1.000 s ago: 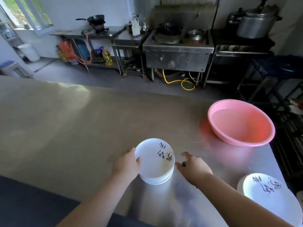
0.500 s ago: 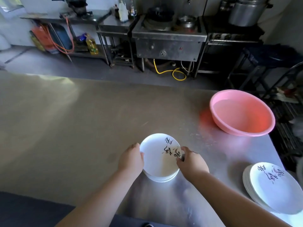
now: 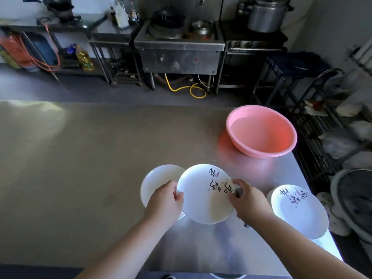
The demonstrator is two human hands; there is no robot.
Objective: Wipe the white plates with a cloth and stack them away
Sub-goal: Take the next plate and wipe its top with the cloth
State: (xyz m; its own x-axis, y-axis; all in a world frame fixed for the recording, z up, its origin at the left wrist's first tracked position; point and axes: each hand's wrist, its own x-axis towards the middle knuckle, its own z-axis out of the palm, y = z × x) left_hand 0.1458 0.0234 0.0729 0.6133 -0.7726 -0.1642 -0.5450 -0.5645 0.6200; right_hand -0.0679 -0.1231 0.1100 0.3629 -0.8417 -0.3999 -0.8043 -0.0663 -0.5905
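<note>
A white plate (image 3: 201,200) with dark brush lettering is raised and tilted just right of the white plate stack (image 3: 159,178) it partly covers. My left hand (image 3: 165,204) grips its left rim, thumb on top. My right hand (image 3: 249,204) pinches its right rim, and a small dark bit, perhaps the cloth (image 3: 238,191), shows between the fingers. A second stack of lettered white plates (image 3: 300,212) lies at the table's right edge.
A pink basin (image 3: 261,129) with water stands at the back right of the steel table (image 3: 90,168). Beyond the table are a stove, pots and shelving. A fan and clutter sit on the floor to the right.
Both hands closed on the top plate of the stack, lifted it and shifted it to the right, uncovering the plates beneath. The view has tilted down and right.
</note>
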